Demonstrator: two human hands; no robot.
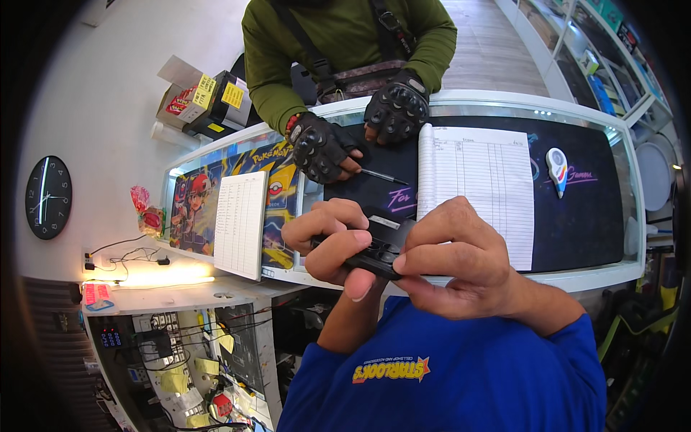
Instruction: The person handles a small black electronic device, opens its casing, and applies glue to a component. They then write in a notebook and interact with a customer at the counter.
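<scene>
Between my hands, above the near edge of the counter, is a small black case-like object with a pale label strip and glossy rounded parts; its exact kind is not clear. The fingers of my left hand wrap its left side, thumb on top. My right hand pinches the right end between thumb and fingertips. Just beyond lies an open ruled notebook with some handwriting. A dark pen rests on the black mat, its left end at the fingers of a person's gloved hand.
Across the glass counter stands a person in a green top, whose other gloved hand rests there. A white correction tape lies right. A written pad is left, boxes behind it. A cluttered, wired workbench stands lower left.
</scene>
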